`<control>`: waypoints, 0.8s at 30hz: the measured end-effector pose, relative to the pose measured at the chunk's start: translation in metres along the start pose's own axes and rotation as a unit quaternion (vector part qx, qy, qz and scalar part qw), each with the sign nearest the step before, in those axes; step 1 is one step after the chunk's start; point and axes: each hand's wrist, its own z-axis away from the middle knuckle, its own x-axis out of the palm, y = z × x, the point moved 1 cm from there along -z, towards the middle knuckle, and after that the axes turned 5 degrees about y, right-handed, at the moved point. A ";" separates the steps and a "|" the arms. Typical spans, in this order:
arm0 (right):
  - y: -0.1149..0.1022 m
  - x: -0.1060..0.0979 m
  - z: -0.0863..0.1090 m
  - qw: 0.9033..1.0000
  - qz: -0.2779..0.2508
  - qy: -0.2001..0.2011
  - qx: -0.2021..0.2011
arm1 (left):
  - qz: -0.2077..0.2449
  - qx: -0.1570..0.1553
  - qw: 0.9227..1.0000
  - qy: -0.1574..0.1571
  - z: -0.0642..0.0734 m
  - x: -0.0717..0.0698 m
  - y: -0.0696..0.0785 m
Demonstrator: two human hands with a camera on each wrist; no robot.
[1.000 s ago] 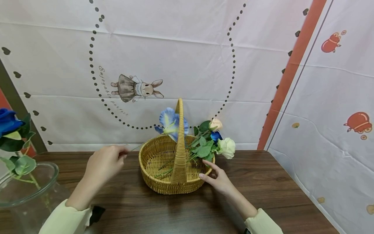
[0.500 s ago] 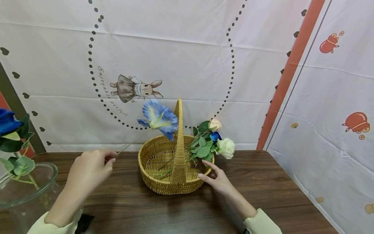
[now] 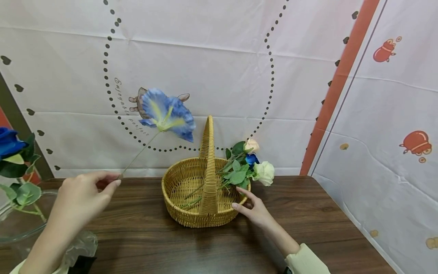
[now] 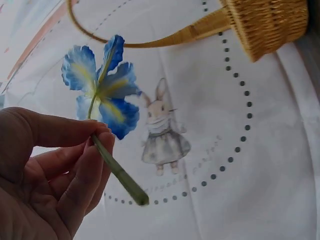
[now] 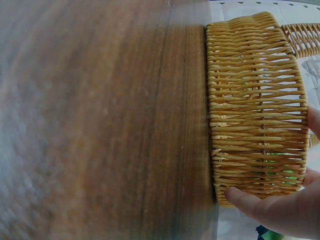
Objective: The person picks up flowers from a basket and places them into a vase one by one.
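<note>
My left hand (image 3: 83, 196) pinches the thin stem of a blue artificial iris (image 3: 167, 114) between thumb and fingers. The bloom, blue with yellow streaks, tilts up to the right, left of the basket handle. In the left wrist view the cut green end of the stem (image 4: 125, 182) pokes out below the fingertips. A golden wicker basket (image 3: 202, 220) stands on the table, and my right hand (image 3: 254, 209) grips its right rim. Seen from the right wrist, one finger (image 5: 242, 200) lies along the woven outer wall. Inside, a white rose (image 3: 264, 173), a blue rose and a peach rose lean over the right side.
At the left edge stands a clear glass vase (image 3: 20, 239) with a blue rose (image 3: 10, 142) and leaves in it. The brown wooden table (image 3: 154, 243) ends at a white printed cloth (image 3: 219, 76) behind the basket. Another cloth hangs along the right.
My left hand has drawn the iris leftward, its bloom coming from behind the basket handle out to the left and higher. The right hand and basket stay in place.
</note>
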 end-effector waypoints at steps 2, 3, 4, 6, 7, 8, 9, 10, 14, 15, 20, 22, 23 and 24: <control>0.000 0.000 0.000 1.000 -0.002 0.001 0.001 | 0.004 -0.002 1.000 0.023 0.001 -0.006 0.000; 0.000 0.000 0.000 1.000 -0.003 0.001 0.001 | 0.006 -0.004 0.999 0.032 0.001 -0.008 0.000; 0.000 0.000 0.000 1.000 -0.004 0.001 0.001 | 0.006 -0.009 0.999 0.040 0.002 -0.011 0.000; 0.000 0.001 0.000 1.000 -0.005 0.001 0.002 | 0.006 -0.020 0.998 0.054 0.002 -0.015 -0.001; -0.001 0.000 0.000 1.000 -0.004 0.002 0.001 | 0.008 -0.024 0.998 0.060 0.002 -0.017 -0.001; -0.001 0.000 0.000 1.000 -0.003 0.002 0.001 | 0.010 -0.032 0.998 0.062 0.002 -0.019 -0.002; -0.001 0.000 0.000 1.000 -0.001 0.002 0.001 | 0.013 -0.041 0.997 0.062 0.003 -0.021 -0.002; -0.001 0.000 0.000 1.000 0.000 0.001 0.000 | 0.017 -0.047 0.997 0.062 0.003 -0.022 -0.003; -0.001 0.000 0.000 1.000 0.002 0.003 0.002 | 0.036 -0.063 0.995 0.071 0.005 -0.029 -0.007; -0.001 0.000 0.000 1.000 0.002 0.002 0.003 | 0.041 -0.065 0.994 0.075 0.005 -0.029 -0.009; -0.001 0.000 0.001 1.000 -0.001 0.004 0.007 | 0.069 -0.082 0.987 0.120 0.004 -0.027 -0.040; -0.001 0.000 0.001 1.000 -0.001 0.005 0.010 | 0.088 -0.085 0.983 0.138 0.003 -0.024 -0.058; -0.001 0.000 0.001 1.000 -0.001 0.005 0.010 | 0.106 -0.081 0.980 0.151 0.002 -0.023 -0.066; -0.001 0.000 0.001 1.000 -0.001 0.006 0.009 | 0.116 -0.076 0.977 0.159 0.002 -0.022 -0.073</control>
